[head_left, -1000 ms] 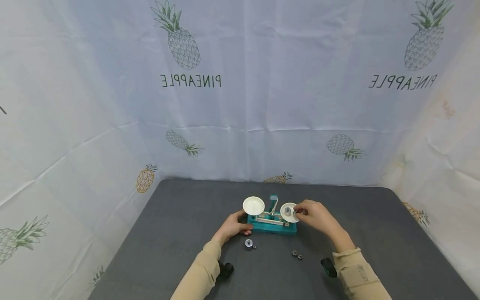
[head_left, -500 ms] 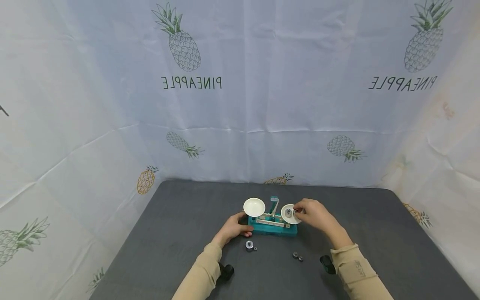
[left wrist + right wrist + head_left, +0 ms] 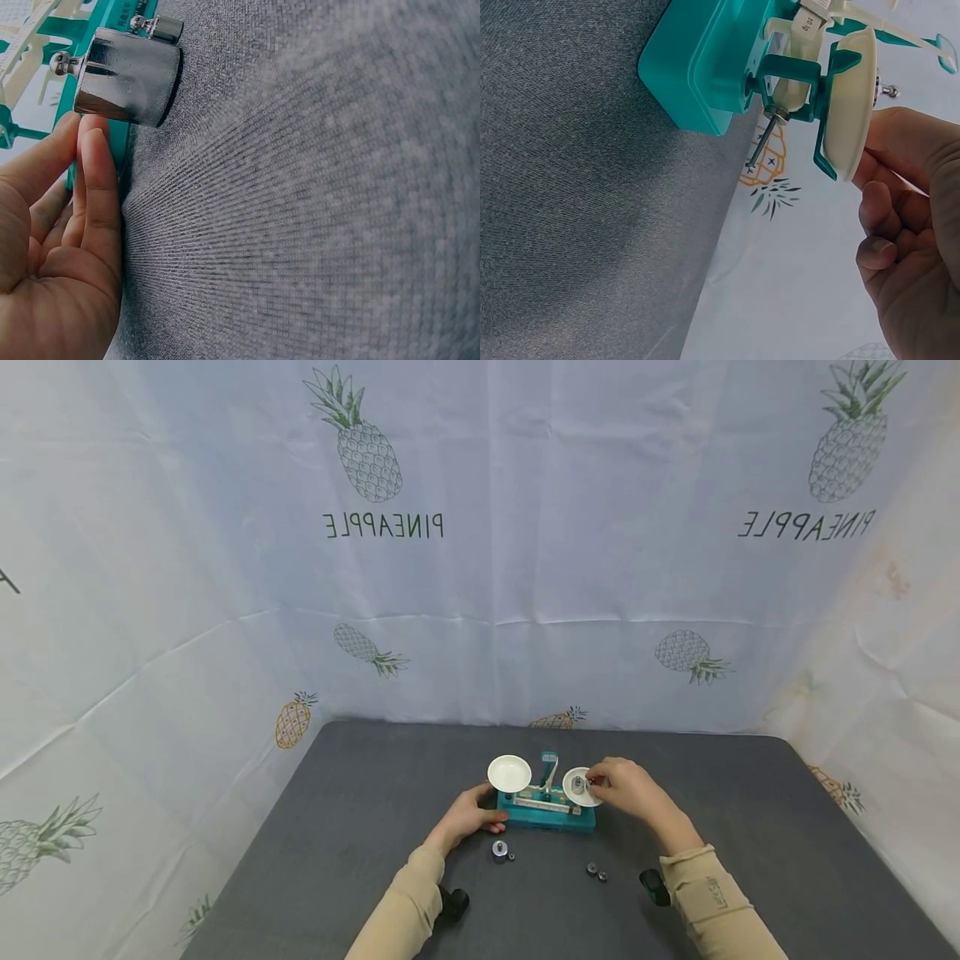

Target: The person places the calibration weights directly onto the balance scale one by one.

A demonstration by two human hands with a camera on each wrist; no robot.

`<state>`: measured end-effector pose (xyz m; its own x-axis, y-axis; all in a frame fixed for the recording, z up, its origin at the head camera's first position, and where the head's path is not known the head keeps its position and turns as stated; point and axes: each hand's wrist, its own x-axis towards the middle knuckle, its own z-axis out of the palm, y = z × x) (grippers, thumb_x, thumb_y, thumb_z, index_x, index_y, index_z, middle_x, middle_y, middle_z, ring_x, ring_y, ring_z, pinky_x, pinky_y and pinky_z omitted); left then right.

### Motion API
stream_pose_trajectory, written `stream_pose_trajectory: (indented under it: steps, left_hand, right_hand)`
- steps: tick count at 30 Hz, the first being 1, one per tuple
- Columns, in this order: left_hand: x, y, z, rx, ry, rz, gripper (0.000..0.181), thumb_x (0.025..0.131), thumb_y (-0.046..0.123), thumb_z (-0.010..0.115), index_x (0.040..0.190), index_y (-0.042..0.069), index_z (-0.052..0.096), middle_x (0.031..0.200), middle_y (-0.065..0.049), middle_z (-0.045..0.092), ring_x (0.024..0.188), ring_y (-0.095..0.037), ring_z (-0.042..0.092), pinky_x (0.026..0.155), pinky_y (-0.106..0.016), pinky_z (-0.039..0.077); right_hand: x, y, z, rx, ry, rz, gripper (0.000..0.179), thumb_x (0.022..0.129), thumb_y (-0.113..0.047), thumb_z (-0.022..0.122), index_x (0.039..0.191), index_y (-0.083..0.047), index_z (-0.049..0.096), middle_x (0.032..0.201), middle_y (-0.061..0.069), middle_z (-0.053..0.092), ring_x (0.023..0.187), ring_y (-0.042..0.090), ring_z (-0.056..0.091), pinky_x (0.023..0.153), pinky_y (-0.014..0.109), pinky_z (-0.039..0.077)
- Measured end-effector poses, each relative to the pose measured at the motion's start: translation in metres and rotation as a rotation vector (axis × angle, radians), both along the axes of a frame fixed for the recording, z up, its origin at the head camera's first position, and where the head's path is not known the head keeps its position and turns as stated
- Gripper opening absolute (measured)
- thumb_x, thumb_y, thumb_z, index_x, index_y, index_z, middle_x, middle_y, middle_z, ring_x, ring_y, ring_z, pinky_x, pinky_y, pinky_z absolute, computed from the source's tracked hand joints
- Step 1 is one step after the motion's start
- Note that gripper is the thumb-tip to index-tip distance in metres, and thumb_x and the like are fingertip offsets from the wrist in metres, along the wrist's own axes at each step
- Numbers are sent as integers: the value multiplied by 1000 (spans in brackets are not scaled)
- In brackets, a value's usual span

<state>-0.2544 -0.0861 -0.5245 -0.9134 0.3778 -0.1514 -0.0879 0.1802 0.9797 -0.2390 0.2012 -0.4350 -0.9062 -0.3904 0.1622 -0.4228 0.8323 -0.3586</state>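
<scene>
A balance scale (image 3: 546,819) with a teal base stands on the dark table. Its left cream pan (image 3: 509,774) holds nothing. On the right pan (image 3: 571,797) stands a silver knobbed weight (image 3: 577,785). My left hand (image 3: 467,812) grips the base's left end, thumb in front and some fingers behind. Over the right pan, my right hand (image 3: 626,787) pinches a small weight, mostly hidden by the fingertips; in the right wrist view the pan (image 3: 851,105) covers those fingertips. A large silver weight (image 3: 127,75) and a tiny one (image 3: 166,29) stand near my left hand.
Two small weights (image 3: 592,869) sit close together on the table in front of the scale's right end. The grey-black table (image 3: 420,760) ends at a pale curtain (image 3: 480,568) printed with pineapples, which hangs behind and at both sides.
Both hands stay almost where they were: the left on the base, the right at the right pan. The head view has shifted very slightly.
</scene>
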Motion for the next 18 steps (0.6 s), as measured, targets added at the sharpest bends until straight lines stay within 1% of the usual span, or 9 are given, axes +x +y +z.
stream_pose_trajectory:
  steps: [3,9,18]
  left_hand:
    - [-1,0,0,5,-3,0,71,82,6,69,142,-2,32,102,-20,62,64,-9,65,63,-27,58]
    - [-2,0,-1,4,4,-4,71,83,6,69,143,-1,32,107,-21,60,65,-9,65,64,-27,58]
    - [-1,0,-1,2,1,-2,71,82,6,69,143,-2,32,106,-20,60,65,-8,65,64,-27,58]
  right_hand:
    - [1,0,0,-11,2,0,17,81,-9,68,97,-3,71,81,3,63,69,10,52,56,23,43]
    - [3,0,2,-77,-35,-12,19,82,-11,69,100,-3,70,84,4,64,73,13,56,58,24,47]
    - [7,4,4,-77,6,4,21,83,-15,69,101,-6,69,85,1,63,73,10,53,60,25,45]
